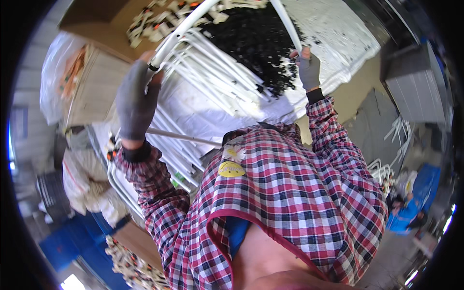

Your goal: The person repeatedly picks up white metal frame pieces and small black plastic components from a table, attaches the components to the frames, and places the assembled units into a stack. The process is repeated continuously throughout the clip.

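Note:
My left hand (137, 99), in a grey fingerless glove, is closed around the lower end of a white bent tube (181, 31). A small black ring (153, 67) sits on that tube by my thumb. My right hand (308, 67), gloved alike, grips the lower end of a second white tube length (286, 23). Both lengths rise out of the picture at the top, so I cannot see whether they join. Beyond and between my hands lie a stack of white tubes (208, 65) and a heap of small black parts (251, 38).
White sheeting (343, 36) lies under the heap. A cardboard box (96, 21) and pale plastic parts (154, 31) with orange bits are at the far left. White sacks (82, 181) stand left; a grey box (415, 87) stands right. Someone in blue (406, 215) is at the lower right.

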Action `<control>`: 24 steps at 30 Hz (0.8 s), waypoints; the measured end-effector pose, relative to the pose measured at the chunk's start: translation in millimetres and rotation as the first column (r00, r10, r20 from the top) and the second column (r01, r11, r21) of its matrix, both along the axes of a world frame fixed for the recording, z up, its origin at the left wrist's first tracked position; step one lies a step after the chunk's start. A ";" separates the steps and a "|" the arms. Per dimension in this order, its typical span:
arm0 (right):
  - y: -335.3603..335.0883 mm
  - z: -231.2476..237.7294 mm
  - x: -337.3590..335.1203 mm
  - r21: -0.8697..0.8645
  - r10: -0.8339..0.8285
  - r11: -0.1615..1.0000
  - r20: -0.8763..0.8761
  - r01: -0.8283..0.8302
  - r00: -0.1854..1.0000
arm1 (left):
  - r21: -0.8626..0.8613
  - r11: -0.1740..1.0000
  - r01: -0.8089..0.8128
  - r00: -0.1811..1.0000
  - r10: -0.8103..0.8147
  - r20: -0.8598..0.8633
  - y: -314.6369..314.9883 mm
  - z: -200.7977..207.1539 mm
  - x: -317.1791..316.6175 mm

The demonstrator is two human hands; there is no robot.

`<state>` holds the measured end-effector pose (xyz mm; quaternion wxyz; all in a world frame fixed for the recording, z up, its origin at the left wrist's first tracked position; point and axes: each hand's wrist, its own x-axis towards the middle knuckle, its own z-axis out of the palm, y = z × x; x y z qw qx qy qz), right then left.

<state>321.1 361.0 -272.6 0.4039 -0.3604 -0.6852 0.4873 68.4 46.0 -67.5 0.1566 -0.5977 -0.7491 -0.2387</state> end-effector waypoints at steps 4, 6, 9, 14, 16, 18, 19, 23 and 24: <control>10.7 -23.6 7.2 0.082 -0.043 0.996 0.185 0.028 0.982 | -0.107 0.990 -0.091 0.898 0.128 0.421 24.1 -43.6 -25.0; 13.4 -29.9 5.3 0.044 0.017 0.999 0.224 -0.028 0.974 | -0.085 0.989 -0.122 0.908 0.146 0.392 27.3 -60.6 -32.5; 31.9 -59.5 -7.8 -0.070 0.016 0.998 0.217 0.000 0.976 | -0.116 0.975 -0.192 0.884 0.223 0.411 24.9 -73.7 -40.8; 79.2 -163.3 -15.4 -0.273 0.085 0.962 0.192 -0.030 0.978 | -0.069 0.920 -0.386 0.662 0.328 0.674 -53.5 -102.8 -64.1; 57.1 -148.3 -30.4 -0.139 0.029 0.990 0.364 0.023 0.931 | -0.042 0.831 -0.554 0.582 0.423 0.695 -123.5 -110.6 -53.8; 44.6 -146.7 -46.5 0.144 -0.096 0.989 0.579 0.015 0.810 | -0.053 0.749 -0.660 0.499 0.490 0.715 -184.5 -112.2 -33.0; 39.1 -142.4 -51.5 0.215 -0.114 0.977 0.563 -0.011 0.818 | -0.050 0.674 -0.737 0.389 0.484 0.784 -209.6 -114.0 -18.6; 48.7 -151.5 -57.1 -0.198 0.007 0.979 0.242 0.042 0.970 | -0.037 0.588 -0.808 0.357 0.540 0.762 -240.2 -115.0 25.0; 48.1 -153.7 -53.7 -0.377 0.056 0.926 0.059 -0.030 0.997 | -0.031 0.586 -0.810 0.370 0.551 0.748 -238.1 -109.8 26.3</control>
